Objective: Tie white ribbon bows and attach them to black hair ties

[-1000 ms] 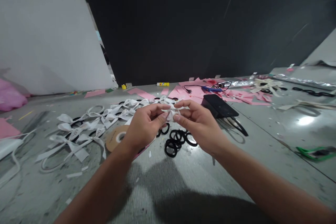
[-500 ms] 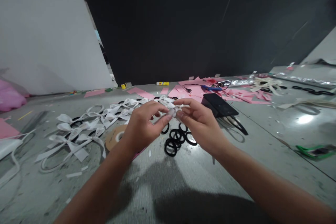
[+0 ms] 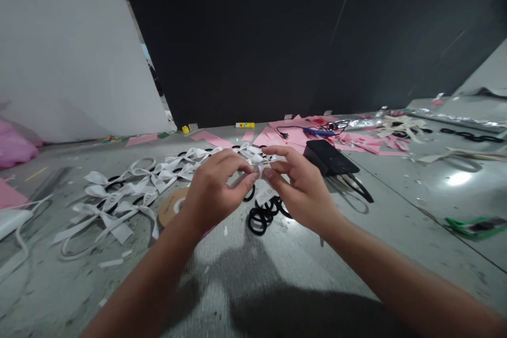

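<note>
Between my two hands is a white printed ribbon (image 3: 266, 194), its lettered end hanging down over the black hair ties. My left hand (image 3: 220, 186) pinches the ribbon from the left with thumb and forefinger. From the right, my right hand (image 3: 301, 185) pinches it too, thumb against fingers. The fingertips cover the middle of the ribbon, so its knot or fold cannot be made out. Several loose black hair ties (image 3: 258, 222) lie on the table just below. A brown cardboard ribbon spool (image 3: 169, 208) sits partly behind my left wrist.
White ribbon bows on black ties (image 3: 114, 206) spread across the left. A black phone-like slab (image 3: 332, 158) lies right of my right hand, near pink sheets (image 3: 291, 134). A glue stick (image 3: 245, 125) lies by the dark panel (image 3: 253, 42). A green-edged object (image 3: 475, 227) lies far right.
A lettered ribbon end now hangs below my fingers, over the hair ties. Both hands stay pinched together in nearly the same place, with small finger shifts.
</note>
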{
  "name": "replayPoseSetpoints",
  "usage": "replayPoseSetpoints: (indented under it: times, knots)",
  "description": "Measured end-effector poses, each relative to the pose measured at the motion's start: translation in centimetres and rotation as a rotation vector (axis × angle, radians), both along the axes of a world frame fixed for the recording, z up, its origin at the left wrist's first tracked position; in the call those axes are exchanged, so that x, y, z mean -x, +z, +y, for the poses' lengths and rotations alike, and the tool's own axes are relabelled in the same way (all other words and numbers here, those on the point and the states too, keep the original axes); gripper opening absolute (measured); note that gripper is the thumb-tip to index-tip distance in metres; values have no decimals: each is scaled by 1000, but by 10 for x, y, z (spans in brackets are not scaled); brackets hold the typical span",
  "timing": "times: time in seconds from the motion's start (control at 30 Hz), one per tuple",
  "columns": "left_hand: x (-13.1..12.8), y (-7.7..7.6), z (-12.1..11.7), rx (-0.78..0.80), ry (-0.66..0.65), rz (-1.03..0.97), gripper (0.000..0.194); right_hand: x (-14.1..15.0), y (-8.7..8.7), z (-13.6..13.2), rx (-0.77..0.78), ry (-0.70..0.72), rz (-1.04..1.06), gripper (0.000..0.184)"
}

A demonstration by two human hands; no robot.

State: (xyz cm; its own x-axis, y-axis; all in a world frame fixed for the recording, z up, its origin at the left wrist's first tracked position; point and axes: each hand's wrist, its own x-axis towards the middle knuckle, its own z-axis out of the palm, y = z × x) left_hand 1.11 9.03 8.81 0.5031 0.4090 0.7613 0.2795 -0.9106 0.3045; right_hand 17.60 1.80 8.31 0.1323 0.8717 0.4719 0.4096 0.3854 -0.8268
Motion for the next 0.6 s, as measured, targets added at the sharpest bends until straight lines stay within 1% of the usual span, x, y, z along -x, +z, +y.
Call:
replayPoseSetpoints:
  times: [0.13,0.23,0.3,0.37,0.43,0.5,0.6]
  knots:
    - [2,-2,2,-118,105,37,15,0,-1,0,-10,-28,5,24]
    - [2,-3,1,-221,70,46,11,0,-1,0,-22,-37,-16,23]
    - [1,-3,-2,-254,48,87,11,0,-1,0,-33,-47,-22,23]
    - [0,-3,-5,-216,93,127,14,0,-1,0,-32,-52,-9,23]
    - [-1,-4,-5,-123,168,141,17,0,-1,1,-26,-57,2,23]
    - [-1,-5,-5,-50,214,137,19,0,-1,1,-28,-61,-1,22]
    - [-1,-6,-2,-8,203,116,19,0,-1,1,-42,-67,-23,22]
